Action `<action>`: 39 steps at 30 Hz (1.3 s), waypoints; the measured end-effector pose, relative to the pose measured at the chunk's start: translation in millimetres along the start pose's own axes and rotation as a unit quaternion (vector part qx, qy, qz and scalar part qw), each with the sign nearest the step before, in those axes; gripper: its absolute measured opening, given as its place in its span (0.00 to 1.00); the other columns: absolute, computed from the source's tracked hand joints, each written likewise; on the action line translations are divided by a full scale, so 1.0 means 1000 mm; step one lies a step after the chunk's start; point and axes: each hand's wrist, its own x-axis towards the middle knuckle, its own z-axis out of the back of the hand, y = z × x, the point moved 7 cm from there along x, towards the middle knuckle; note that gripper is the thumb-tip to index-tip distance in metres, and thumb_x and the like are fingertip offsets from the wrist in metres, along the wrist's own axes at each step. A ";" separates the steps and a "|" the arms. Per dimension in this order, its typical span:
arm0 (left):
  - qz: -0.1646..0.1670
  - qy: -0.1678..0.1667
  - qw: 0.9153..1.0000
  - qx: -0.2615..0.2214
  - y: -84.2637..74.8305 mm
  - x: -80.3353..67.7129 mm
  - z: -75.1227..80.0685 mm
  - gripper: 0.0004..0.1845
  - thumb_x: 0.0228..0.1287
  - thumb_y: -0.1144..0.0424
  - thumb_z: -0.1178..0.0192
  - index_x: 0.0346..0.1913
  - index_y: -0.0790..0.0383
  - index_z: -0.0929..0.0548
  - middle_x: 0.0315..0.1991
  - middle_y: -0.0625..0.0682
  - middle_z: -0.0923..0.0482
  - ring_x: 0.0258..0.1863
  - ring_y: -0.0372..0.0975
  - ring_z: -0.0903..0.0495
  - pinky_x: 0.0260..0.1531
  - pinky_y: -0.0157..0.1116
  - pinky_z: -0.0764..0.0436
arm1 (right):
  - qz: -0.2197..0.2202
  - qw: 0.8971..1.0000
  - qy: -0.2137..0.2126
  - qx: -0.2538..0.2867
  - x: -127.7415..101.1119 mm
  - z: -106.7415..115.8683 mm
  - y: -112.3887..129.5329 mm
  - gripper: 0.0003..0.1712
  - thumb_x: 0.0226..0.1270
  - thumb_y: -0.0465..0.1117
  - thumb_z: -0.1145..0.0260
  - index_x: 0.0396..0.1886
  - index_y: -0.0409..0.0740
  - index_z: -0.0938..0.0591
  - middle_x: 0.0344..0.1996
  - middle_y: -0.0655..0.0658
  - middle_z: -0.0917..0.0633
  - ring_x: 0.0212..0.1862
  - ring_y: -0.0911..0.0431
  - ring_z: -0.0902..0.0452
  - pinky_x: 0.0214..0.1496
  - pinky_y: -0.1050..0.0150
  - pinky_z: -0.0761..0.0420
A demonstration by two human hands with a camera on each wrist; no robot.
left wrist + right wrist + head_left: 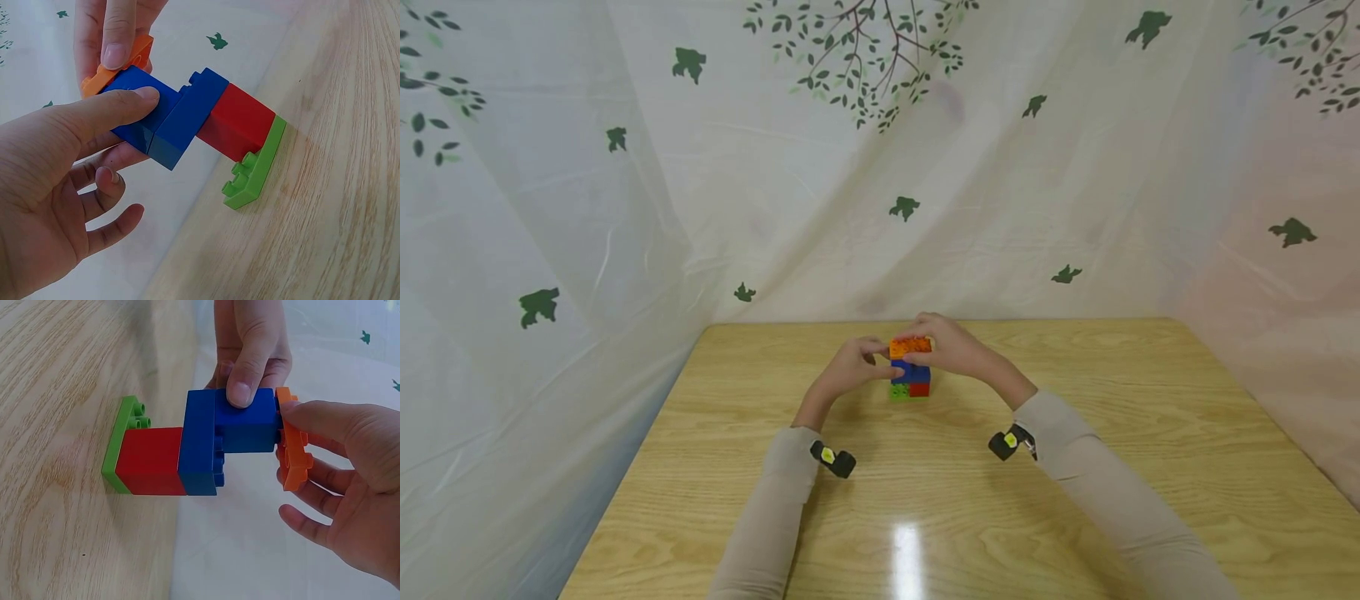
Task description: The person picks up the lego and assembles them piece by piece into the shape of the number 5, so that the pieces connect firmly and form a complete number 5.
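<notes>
A tower of toy building bricks stands on the table in front of me. At its base is a thin green brick [116, 453], studs showing on the left side. A red block [152, 461] sits on it, topped by a flat blue brick [199, 444]. Above that, a square blue block [247, 428] leaves some studs bare on the right. My left hand [852, 367] pinches this square block, thumb on its near face. With thumb and fingers, my right hand [953, 346] grips a flat orange brick [292, 444], right at the blue block's top and overhanging its right side.
The wooden table [910, 475] ends in a back edge just behind the tower. A pale curtain [820, 233] with leaf and bird prints hangs behind and at both sides. Each sleeve carries a small black camera near the wrist.
</notes>
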 end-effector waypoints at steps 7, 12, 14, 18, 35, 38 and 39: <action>0.001 0.001 1.000 0.000 0.001 0.000 0.000 0.15 0.63 0.58 0.27 0.51 0.59 0.10 0.48 0.55 0.14 0.44 0.46 0.22 0.41 0.35 0.24 | -0.004 1.000 0.005 0.003 0.001 -0.001 -0.002 0.21 0.70 0.41 0.30 0.60 0.38 0.16 0.50 0.39 0.16 0.49 0.48 0.23 0.53 0.51 0.18; 0.001 0.000 1.000 0.001 0.001 0.000 0.000 0.16 0.63 0.58 0.27 0.52 0.58 0.10 0.48 0.54 0.14 0.44 0.47 0.22 0.41 0.35 0.25 | -0.003 1.000 0.004 0.015 0.001 -0.002 -0.007 0.21 0.70 0.41 0.30 0.60 0.39 0.16 0.52 0.39 0.16 0.52 0.47 0.22 0.55 0.50 0.18; 0.001 0.000 1.000 0.004 0.001 0.000 0.000 0.16 0.63 0.57 0.27 0.52 0.58 0.10 0.47 0.54 0.15 0.43 0.46 0.23 0.41 0.35 0.25 | -0.002 1.000 0.003 0.017 0.001 -0.002 -0.008 0.21 0.70 0.42 0.30 0.60 0.39 0.16 0.53 0.39 0.16 0.52 0.47 0.22 0.55 0.50 0.18; 0.001 0.000 1.000 0.004 0.001 0.000 0.000 0.17 0.63 0.57 0.27 0.52 0.57 0.10 0.48 0.54 0.15 0.44 0.48 0.22 0.41 0.35 0.24 | -0.001 1.000 0.002 0.028 0.000 -0.002 -0.009 0.21 0.70 0.41 0.30 0.60 0.39 0.16 0.54 0.39 0.16 0.53 0.47 0.22 0.56 0.50 0.18; -0.003 -0.002 1.000 -0.001 0.002 0.000 0.000 0.17 0.63 0.58 0.27 0.53 0.59 0.10 0.47 0.55 0.14 0.45 0.52 0.22 0.40 0.35 0.25 | -0.009 1.000 0.011 0.019 0.001 -0.001 -0.005 0.22 0.71 0.42 0.31 0.61 0.39 0.17 0.55 0.38 0.16 0.54 0.47 0.23 0.58 0.49 0.19; -0.004 -0.002 1.000 0.001 0.002 0.000 0.000 0.17 0.62 0.58 0.27 0.53 0.59 0.10 0.48 0.55 0.14 0.45 0.52 0.21 0.40 0.35 0.25 | -0.010 1.000 0.012 0.016 0.001 -0.001 -0.005 0.22 0.71 0.42 0.31 0.61 0.39 0.17 0.55 0.38 0.16 0.54 0.47 0.23 0.58 0.49 0.19; -0.005 -0.001 1.000 0.002 0.002 0.000 0.000 0.17 0.62 0.58 0.27 0.53 0.59 0.10 0.48 0.55 0.14 0.45 0.51 0.22 0.40 0.34 0.25 | -0.012 1.000 0.013 0.015 0.001 -0.001 -0.005 0.22 0.71 0.42 0.31 0.61 0.39 0.17 0.55 0.38 0.17 0.54 0.46 0.23 0.58 0.48 0.19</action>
